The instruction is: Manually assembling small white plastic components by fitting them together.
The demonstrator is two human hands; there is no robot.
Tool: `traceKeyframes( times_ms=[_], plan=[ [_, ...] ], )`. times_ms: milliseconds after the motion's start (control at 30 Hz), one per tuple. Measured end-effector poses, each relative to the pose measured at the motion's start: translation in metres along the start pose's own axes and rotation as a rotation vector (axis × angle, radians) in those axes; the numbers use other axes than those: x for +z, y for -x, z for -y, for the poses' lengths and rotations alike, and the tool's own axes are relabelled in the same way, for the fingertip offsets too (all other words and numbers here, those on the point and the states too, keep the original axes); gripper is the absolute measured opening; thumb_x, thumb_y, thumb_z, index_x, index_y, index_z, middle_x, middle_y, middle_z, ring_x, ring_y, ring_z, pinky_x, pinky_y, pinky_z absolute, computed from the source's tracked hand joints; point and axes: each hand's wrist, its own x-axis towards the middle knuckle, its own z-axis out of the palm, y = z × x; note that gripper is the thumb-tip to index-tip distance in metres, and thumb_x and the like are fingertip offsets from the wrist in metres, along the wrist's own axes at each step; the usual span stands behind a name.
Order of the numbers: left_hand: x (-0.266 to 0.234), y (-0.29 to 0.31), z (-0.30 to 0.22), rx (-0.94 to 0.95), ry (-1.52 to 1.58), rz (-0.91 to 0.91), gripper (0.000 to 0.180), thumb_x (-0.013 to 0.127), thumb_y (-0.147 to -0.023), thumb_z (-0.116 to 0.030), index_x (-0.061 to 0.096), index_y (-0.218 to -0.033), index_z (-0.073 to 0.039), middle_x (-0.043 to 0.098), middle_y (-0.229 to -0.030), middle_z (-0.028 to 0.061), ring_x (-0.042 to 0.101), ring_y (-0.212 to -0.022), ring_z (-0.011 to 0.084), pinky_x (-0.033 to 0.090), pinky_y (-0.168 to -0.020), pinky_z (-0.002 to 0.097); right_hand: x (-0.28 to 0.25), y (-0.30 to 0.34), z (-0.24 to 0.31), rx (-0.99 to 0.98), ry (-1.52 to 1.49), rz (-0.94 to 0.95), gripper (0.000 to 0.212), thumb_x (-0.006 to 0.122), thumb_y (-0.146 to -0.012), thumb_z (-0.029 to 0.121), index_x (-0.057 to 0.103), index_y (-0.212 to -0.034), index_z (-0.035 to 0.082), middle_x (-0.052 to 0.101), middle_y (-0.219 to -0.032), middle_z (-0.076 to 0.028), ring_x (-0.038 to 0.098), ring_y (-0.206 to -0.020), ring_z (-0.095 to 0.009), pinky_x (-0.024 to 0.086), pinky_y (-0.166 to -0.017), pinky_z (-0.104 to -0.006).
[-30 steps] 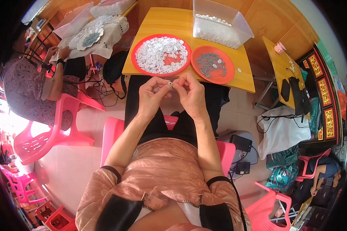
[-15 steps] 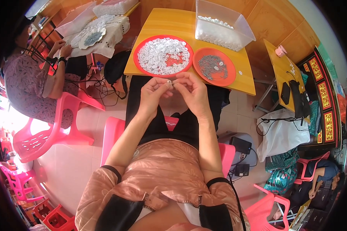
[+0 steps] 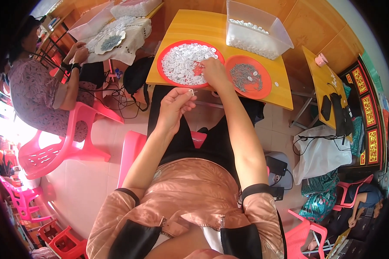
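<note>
My left hand is raised just short of the table edge, thumb and forefinger pinched on a small white plastic piece with a thin metal bit sticking out. My right hand reaches over the right side of a red plate heaped with white plastic pieces. Its fingers are bent together and point down into the pieces; the tips are partly hidden, so what they hold cannot be made out. Beside it, an orange-red plate carries small grey metal parts and a couple of white pieces.
A clear plastic bin of white pieces stands at the back of the yellow table. One white piece lies near the right edge. Another person sits at the left by a cloth-covered table. Cables and a pink chair are below.
My right hand has left my left hand and moved forward over the plate of white pieces. My left hand keeps its piece nearly in place. The whole view has shifted slightly.
</note>
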Motion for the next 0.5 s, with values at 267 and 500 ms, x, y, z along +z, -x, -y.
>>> traceKeyframes(
  times_ms=[267, 500],
  plan=[
    [-0.002, 0.002, 0.000, -0.039, 0.022, 0.002, 0.008, 0.062, -0.086, -0.013, 0.059, -0.092, -0.007, 0.066, -0.082, 0.0054, 0.059, -0.065, 0.0080, 0.046, -0.062, 0.0193, 0.004, -0.010, -0.001, 0.026, 0.147, 0.190, 0.015, 0.056, -0.079, 0.008, 0.066, -0.087, 0.000, 0.064, -0.086, -0.021, 0.062, -0.085, -0.035, 0.049, -0.076, -0.0440],
    [0.001, 0.001, 0.000, -0.067, 0.024, 0.014, 0.007, 0.061, -0.086, -0.013, 0.058, -0.090, -0.008, 0.066, -0.082, 0.0054, 0.059, -0.065, 0.0076, 0.045, -0.061, 0.0189, -0.010, 0.000, 0.002, 0.018, 0.028, 0.013, 0.018, 0.051, -0.080, 0.006, 0.065, -0.091, 0.000, 0.064, -0.086, -0.022, 0.064, -0.083, -0.034, 0.050, -0.073, -0.0425]
  ],
)
